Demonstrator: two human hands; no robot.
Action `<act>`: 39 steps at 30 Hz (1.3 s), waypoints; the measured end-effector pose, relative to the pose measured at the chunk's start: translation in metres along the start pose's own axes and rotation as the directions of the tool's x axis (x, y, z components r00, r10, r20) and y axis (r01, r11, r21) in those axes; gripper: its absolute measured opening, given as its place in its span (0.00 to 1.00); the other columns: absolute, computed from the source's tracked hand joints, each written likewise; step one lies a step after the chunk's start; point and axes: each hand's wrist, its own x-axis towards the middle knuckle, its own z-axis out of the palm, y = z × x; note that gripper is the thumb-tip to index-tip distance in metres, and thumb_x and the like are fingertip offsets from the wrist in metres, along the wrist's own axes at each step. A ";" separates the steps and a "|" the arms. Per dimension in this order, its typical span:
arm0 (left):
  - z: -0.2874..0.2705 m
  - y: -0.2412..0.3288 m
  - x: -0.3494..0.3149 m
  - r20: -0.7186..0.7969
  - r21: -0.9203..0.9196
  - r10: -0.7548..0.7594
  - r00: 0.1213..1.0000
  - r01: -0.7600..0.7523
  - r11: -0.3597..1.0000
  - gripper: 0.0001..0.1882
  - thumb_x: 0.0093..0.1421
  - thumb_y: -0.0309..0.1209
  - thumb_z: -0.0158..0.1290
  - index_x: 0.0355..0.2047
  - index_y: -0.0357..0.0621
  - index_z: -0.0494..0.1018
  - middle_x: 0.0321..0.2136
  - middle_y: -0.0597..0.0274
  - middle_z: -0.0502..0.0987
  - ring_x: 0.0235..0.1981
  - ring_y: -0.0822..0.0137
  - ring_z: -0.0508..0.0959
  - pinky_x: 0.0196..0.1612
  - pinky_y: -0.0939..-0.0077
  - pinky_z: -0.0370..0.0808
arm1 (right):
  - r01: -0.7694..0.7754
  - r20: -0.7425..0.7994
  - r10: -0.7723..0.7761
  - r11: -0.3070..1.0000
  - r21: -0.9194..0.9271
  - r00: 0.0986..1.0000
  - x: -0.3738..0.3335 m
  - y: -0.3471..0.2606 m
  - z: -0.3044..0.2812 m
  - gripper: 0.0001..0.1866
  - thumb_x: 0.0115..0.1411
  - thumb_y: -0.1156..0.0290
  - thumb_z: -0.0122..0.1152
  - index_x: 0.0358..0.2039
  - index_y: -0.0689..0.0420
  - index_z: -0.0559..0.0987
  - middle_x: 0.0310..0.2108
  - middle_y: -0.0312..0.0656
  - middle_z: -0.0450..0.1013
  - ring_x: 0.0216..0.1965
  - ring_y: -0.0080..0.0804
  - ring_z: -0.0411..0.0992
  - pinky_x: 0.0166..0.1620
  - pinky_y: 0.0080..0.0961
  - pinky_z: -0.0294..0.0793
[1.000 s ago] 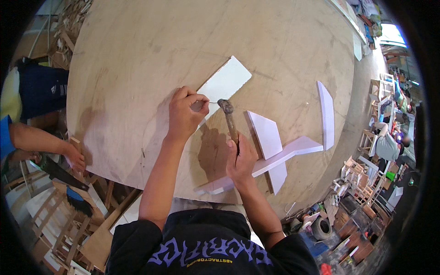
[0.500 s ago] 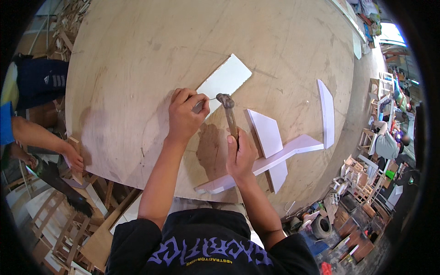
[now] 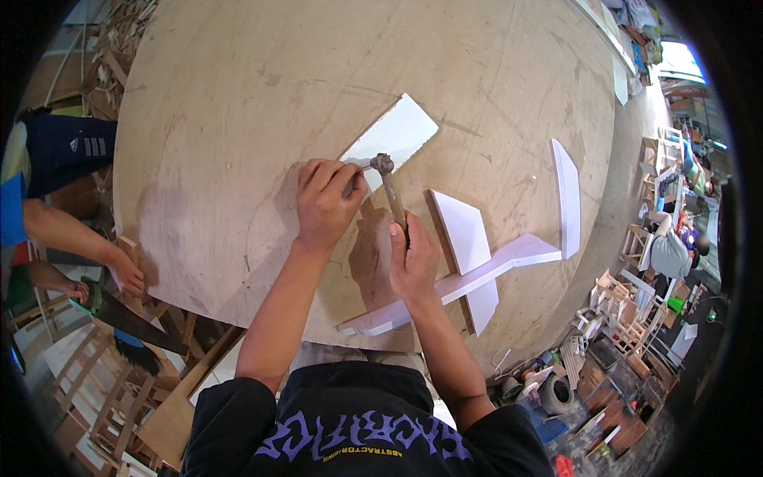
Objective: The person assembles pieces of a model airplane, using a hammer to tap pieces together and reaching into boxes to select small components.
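On the wooden tabletop (image 3: 262,95) lies a white rectangular board (image 3: 409,123), set at a slant. My left hand (image 3: 327,203) is closed at the board's near end, its thumb and fingers pinching a thin nail (image 3: 366,167). My right hand (image 3: 415,261) grips a hammer (image 3: 395,197) by its wooden handle. The hammer's worn metal head is over the board, close against the nail's outer end. Whether head and nail touch, I cannot tell. My left fingers hide the nail's other end.
Right of my hands lie a white angled panel (image 3: 465,230), a long bent white strip (image 3: 509,258) across it, and another white piece (image 3: 566,199). At left a co-worker's hand (image 3: 127,274) holds wood at the table edge, the other a handsaw (image 3: 135,322). Wooden frames (image 3: 636,298) stand beyond.
The hammer head has moved slightly left and away from me, closer to the nail. My left hand has shifted a little right. The co-worker's saw has moved right.
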 end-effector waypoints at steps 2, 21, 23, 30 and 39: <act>0.000 0.000 0.000 -0.007 -0.005 -0.007 1.000 0.007 1.000 0.10 0.48 0.21 0.69 0.33 0.43 0.83 0.33 0.65 0.80 0.38 0.61 0.79 0.43 0.64 0.75 | 0.006 0.011 -0.006 1.000 -0.020 1.000 0.001 -0.002 0.000 0.16 0.74 0.67 0.61 0.54 0.66 0.78 0.38 0.59 0.79 0.37 0.59 0.79 0.39 0.46 0.77; 0.000 -0.001 -0.002 -0.011 -0.015 0.009 1.000 -0.009 1.000 0.10 0.48 0.21 0.70 0.31 0.43 0.83 0.32 0.67 0.80 0.37 0.63 0.80 0.44 0.65 0.74 | 0.039 0.017 -0.039 0.999 0.004 0.999 0.002 0.005 -0.004 0.17 0.74 0.67 0.59 0.55 0.67 0.77 0.41 0.59 0.78 0.40 0.60 0.79 0.42 0.45 0.78; 0.002 0.000 -0.001 -0.009 -0.024 0.009 1.000 -0.009 1.000 0.10 0.48 0.21 0.70 0.31 0.43 0.83 0.32 0.67 0.80 0.37 0.63 0.80 0.44 0.65 0.74 | 0.015 0.058 -0.010 0.997 -0.078 0.998 0.003 0.009 0.001 0.17 0.74 0.67 0.58 0.55 0.67 0.77 0.41 0.59 0.79 0.40 0.61 0.79 0.43 0.46 0.78; 0.000 0.003 0.002 -0.036 -0.034 0.006 0.999 -0.007 0.999 0.11 0.49 0.18 0.69 0.33 0.43 0.84 0.31 0.64 0.81 0.37 0.60 0.80 0.43 0.65 0.77 | -0.024 0.063 0.028 0.997 -0.070 0.998 0.007 0.008 -0.003 0.13 0.75 0.66 0.55 0.52 0.63 0.75 0.36 0.59 0.78 0.36 0.64 0.77 0.38 0.50 0.75; 0.001 0.000 -0.003 -0.043 -0.033 -0.002 0.999 0.001 0.999 0.10 0.48 0.19 0.70 0.31 0.44 0.83 0.32 0.67 0.79 0.37 0.62 0.80 0.44 0.65 0.74 | 0.059 -0.001 -0.060 0.997 -0.052 0.998 0.008 0.003 -0.005 0.15 0.76 0.65 0.55 0.52 0.64 0.75 0.36 0.55 0.80 0.36 0.61 0.79 0.39 0.50 0.76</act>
